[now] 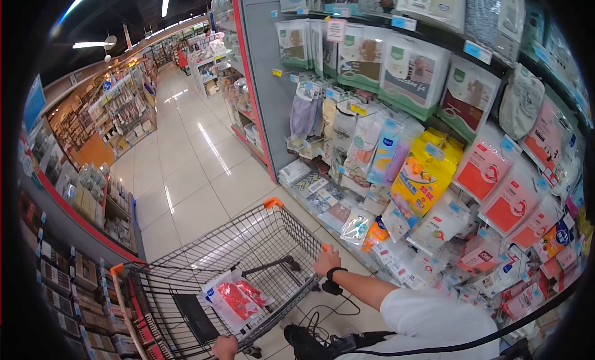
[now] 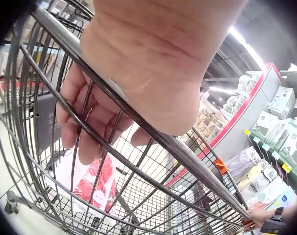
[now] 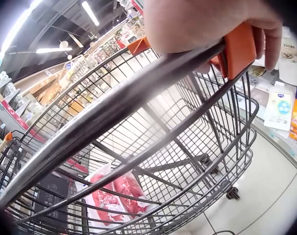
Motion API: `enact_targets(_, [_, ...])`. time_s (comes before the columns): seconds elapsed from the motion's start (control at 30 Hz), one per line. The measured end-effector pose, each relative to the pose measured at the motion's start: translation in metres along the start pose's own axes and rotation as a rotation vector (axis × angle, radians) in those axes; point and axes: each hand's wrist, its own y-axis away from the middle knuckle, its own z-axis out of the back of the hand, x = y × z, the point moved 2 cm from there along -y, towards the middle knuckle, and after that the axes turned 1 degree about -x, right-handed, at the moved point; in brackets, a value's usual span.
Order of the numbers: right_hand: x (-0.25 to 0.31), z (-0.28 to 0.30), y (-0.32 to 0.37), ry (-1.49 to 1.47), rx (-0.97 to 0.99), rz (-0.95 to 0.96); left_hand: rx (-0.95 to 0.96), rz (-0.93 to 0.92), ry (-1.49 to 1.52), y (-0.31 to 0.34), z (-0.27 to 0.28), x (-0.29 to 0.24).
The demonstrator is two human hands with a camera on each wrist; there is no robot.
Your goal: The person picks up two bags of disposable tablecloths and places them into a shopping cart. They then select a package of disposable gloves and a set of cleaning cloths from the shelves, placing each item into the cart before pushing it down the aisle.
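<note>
A wire shopping cart (image 1: 186,261) with orange corner caps stands in front of me, side-on. My right hand (image 1: 326,261) grips its near right corner, fingers wrapped round the orange cap (image 3: 239,49). My left hand (image 1: 225,346) holds the side rim further left; in the left wrist view its fingers (image 2: 92,142) curl over the bar to the inside of the basket. Clear packs with red contents (image 1: 238,298) lie on the cart floor, below and between the hands. Beside them sits a black panel (image 1: 195,316).
Shelves of packaged goods (image 1: 409,68) rise close on the right, with yellow packs (image 1: 427,171) hanging there. Another shelf unit (image 1: 74,285) stands near the cart's left end. A tiled aisle (image 1: 186,143) runs away ahead. A dark cable (image 1: 322,316) hangs by my legs.
</note>
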Motion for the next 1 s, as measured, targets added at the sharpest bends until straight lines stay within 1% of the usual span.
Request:
enact_targets(0.03, [0.011, -0.007, -0.015, -0.003, -0.002, -0.003, 0.01, -0.004, -0.011, -0.03, -0.008, 0.007])
enact_targets(0.07, [0.028, -0.006, -0.027, 0.009, 0.016, -0.038, -0.013, -0.026, -0.043, -0.073, -0.024, 0.016])
enact_targets(0.1, [0.042, -0.007, -0.039, -0.006, 0.022, -0.056, -0.042, -0.047, -0.08, -0.111, -0.025, 0.024])
enact_targets(0.17, [0.071, -0.01, -0.061, 0.038, 0.002, -0.042, -0.088, -0.061, -0.132, -0.143, -0.002, 0.015])
enact_targets(0.2, [0.087, -0.014, -0.072, 0.036, 0.006, -0.048, -0.083, -0.054, -0.102, -0.151, 0.015, 0.005])
enact_targets(0.37, [0.144, -0.022, -0.127, 0.031, 0.009, -0.116, 0.005, -0.115, -0.148, -0.237, 0.059, -0.01])
enact_targets(0.4, [0.154, -0.025, -0.137, 0.029, 0.016, -0.131, 0.019, -0.156, -0.155, -0.257, 0.066, -0.012])
enact_targets(0.47, [0.176, -0.029, -0.158, 0.049, 0.003, -0.106, 0.037, -0.207, -0.173, -0.293, 0.082, -0.013])
enact_targets(0.57, [0.207, -0.033, -0.189, 0.018, -0.01, -0.149, 0.137, -0.34, -0.162, -0.343, 0.107, -0.025])
enact_targets(0.6, [0.217, -0.035, -0.199, 0.014, -0.039, -0.139, 0.139, -0.349, -0.172, -0.36, 0.117, -0.031])
enact_targets(0.67, [0.235, -0.04, -0.222, 0.0, -0.061, -0.14, 0.374, -0.205, -0.013, -0.393, 0.132, -0.041])
enact_targets(0.7, [0.244, -0.043, -0.235, -0.009, -0.083, -0.128, 0.377, -0.213, -0.027, -0.414, 0.136, -0.042])
enact_targets(0.77, [0.263, -0.046, -0.265, -0.018, -0.102, -0.129, 0.294, -0.516, -0.173, -0.464, 0.13, -0.037])
enact_targets(0.8, [0.275, -0.045, -0.281, -0.001, -0.092, -0.127, 0.202, -0.703, -0.319, -0.481, 0.133, -0.043])
enact_targets(0.83, [0.286, -0.045, -0.298, 0.012, -0.08, -0.123, 0.2, -0.705, -0.33, -0.501, 0.137, -0.046])
enact_targets(0.9, [0.31, -0.044, -0.329, -0.01, -0.063, -0.116, 0.253, -0.773, -0.571, -0.513, 0.162, -0.068])
enact_targets(0.93, [0.324, -0.043, -0.345, -0.027, -0.082, -0.098, 0.255, -0.735, -0.499, -0.528, 0.168, -0.073])
enact_targets(0.97, [0.334, -0.04, -0.362, -0.038, -0.099, -0.083, 0.228, -0.597, -0.334, -0.558, 0.16, -0.069])
enact_targets(1.0, [0.344, -0.039, -0.381, -0.05, -0.094, -0.091, 0.284, -0.379, -0.107, -0.576, 0.164, -0.076])
